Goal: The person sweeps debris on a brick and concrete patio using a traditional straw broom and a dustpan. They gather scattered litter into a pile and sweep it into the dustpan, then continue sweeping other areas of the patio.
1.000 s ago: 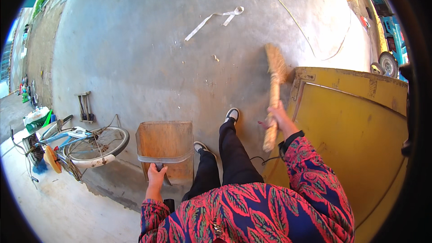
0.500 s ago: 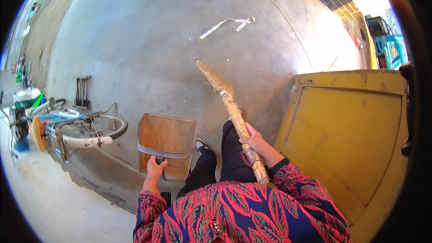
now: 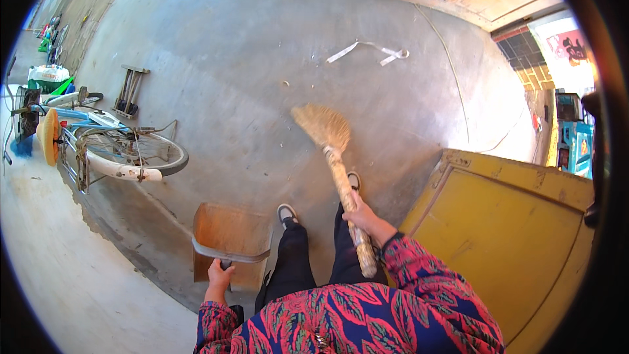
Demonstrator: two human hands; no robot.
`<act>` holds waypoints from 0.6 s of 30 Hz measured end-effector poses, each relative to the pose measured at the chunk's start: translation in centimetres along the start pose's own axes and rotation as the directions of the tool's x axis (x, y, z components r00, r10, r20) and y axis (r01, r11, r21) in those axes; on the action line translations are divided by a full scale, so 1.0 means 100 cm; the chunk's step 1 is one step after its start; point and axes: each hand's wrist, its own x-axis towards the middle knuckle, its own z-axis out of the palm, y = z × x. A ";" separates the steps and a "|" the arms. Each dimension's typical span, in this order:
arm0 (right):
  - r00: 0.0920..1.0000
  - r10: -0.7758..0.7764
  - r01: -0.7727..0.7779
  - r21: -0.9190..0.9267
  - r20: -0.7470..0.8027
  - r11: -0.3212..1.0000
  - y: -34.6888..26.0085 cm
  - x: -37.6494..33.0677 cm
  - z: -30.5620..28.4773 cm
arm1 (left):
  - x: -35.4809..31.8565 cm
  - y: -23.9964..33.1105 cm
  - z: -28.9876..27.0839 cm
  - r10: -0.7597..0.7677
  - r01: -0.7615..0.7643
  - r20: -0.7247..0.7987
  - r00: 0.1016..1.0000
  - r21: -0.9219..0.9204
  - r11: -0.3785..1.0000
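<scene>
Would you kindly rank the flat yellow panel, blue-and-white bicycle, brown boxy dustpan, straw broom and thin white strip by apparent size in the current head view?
Yellow panel
Bicycle
Dustpan and broom: too alike to rank
White strip

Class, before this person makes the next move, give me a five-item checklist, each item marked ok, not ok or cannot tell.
1. Right hand closed around the broom: ok, fingers wrap its pale handle.
2. Left hand holding the dustpan: ok, it is at the dark handle.
3. Dustpan's front edge flush with the floor: cannot tell from this overhead view.
4. Floor ahead free of loose items: not ok, a white strip lies beyond the broom.
5. Dustpan apart from the bicycle: ok, a gap shows between them.
</scene>
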 end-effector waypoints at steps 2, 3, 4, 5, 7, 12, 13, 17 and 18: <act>0.989 -0.144 0.145 0.045 -0.016 0.988 0.005 -0.020 -0.024 | -0.010 -0.010 0.008 -0.012 0.007 -0.065 0.998 -0.069 0.998; 0.993 -0.117 0.117 -0.026 0.016 0.993 0.000 -0.022 -0.041 | -0.014 -0.015 0.011 -0.071 0.065 -0.056 0.996 -0.103 0.993; 0.988 -0.155 0.155 -0.080 0.004 0.985 -0.009 -0.021 -0.059 | -0.019 -0.019 0.016 -0.159 0.155 -0.027 0.987 -0.116 0.981; 0.969 -0.245 0.245 -0.146 0.021 0.958 -0.022 -0.015 -0.078 | -0.026 -0.020 0.021 -0.149 0.133 -0.060 0.987 -0.214 0.968; 0.983 -0.185 0.179 -0.210 -0.012 0.961 -0.059 0.016 -0.110 | -0.034 -0.016 0.031 -0.188 0.154 -0.093 0.978 -0.288 0.945; 0.926 -0.353 0.271 -0.415 -0.132 0.868 -0.162 0.141 -0.146 | -0.056 0.016 0.046 -0.360 0.344 -0.050 0.932 -0.195 0.919; 0.933 -0.322 0.212 -0.478 -0.162 0.853 -0.176 0.160 -0.146 | -0.058 0.024 0.050 -0.341 0.311 -0.065 0.938 -0.273 0.910; 0.898 -0.425 0.338 -0.441 -0.112 0.831 -0.189 0.177 -0.131 | -0.066 0.047 0.064 -0.339 0.285 -0.063 0.939 -0.413 0.865; 0.930 -0.357 0.270 -0.497 -0.088 0.825 -0.188 0.173 -0.125 | -0.065 0.050 0.067 -0.313 0.255 -0.060 0.948 -0.447 0.857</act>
